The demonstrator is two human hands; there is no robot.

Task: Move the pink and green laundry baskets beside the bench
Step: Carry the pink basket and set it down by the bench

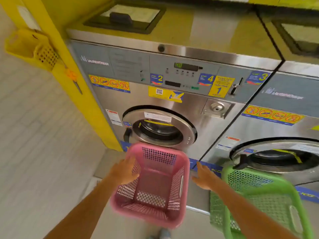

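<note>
Gripping the pink basket (151, 185), left hand (124, 171); right hand (204, 178) spread open below stickers 2, 4, 1.

Floor (43, 135): pale tiles ran in long rows.
Washing machines: two steel front-loaders (172, 100) (284, 126) stood side by side, round doors shut.
Wall panel (72, 54): yellow, just left of the machines.
Wall basket (31, 47): yellow, perforated, hung on the panel.
Light: bright, even.
</note>
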